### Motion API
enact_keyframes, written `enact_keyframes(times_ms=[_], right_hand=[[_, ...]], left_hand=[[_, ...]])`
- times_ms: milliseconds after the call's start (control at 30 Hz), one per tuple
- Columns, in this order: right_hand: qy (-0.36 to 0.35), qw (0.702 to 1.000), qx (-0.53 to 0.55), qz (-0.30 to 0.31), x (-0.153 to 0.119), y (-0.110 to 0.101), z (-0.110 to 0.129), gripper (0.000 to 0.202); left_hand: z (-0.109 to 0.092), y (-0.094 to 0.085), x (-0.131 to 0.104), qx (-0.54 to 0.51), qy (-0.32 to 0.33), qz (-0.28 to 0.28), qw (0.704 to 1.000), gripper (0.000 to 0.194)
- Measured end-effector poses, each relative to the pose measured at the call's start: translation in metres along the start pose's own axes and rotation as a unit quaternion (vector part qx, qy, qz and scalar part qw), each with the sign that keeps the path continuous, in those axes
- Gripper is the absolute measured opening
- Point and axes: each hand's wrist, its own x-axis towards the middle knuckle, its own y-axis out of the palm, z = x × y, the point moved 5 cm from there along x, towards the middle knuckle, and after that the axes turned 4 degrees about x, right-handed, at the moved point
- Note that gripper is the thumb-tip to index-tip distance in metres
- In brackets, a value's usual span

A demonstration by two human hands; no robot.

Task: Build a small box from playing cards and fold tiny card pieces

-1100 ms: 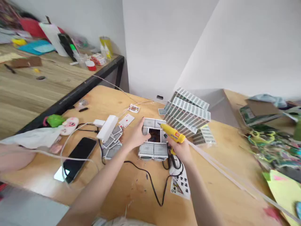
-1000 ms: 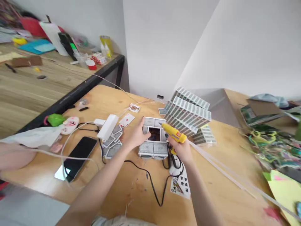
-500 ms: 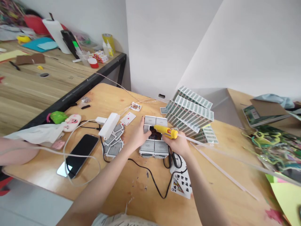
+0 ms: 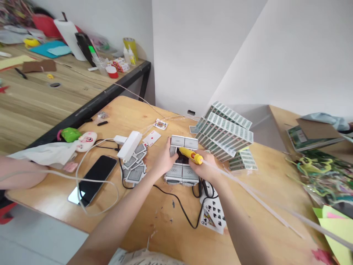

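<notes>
Yellow glue gun (image 4: 191, 155) fills the right hand (image 4: 205, 166); the left hand (image 4: 166, 159) grips the left side of the card frame (image 4: 174, 171) on the bench (image 4: 129, 115). It looks light and crushable to me, best held by its outer walls.

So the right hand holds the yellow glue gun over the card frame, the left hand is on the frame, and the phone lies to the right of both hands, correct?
Not quite: the head view shows the phone lying to the left of the left hand and the right hand. The yellow glue gun and card frame are as you said.
</notes>
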Motion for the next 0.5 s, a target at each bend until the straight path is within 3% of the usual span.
enact_keyframes(times_ms=[233,500], right_hand=[[-0.092,0.992,-0.072,0.039,-0.001,0.003,0.005,0.005],[-0.179,0.975,-0.113,0.066,0.006,0.008,-0.006,0.005]], left_hand=[[0.008,0.006,0.002,-0.041,0.012,0.001,0.999,0.078],[0.012,0.008,0.003,-0.054,0.011,0.009,0.998,0.076]])
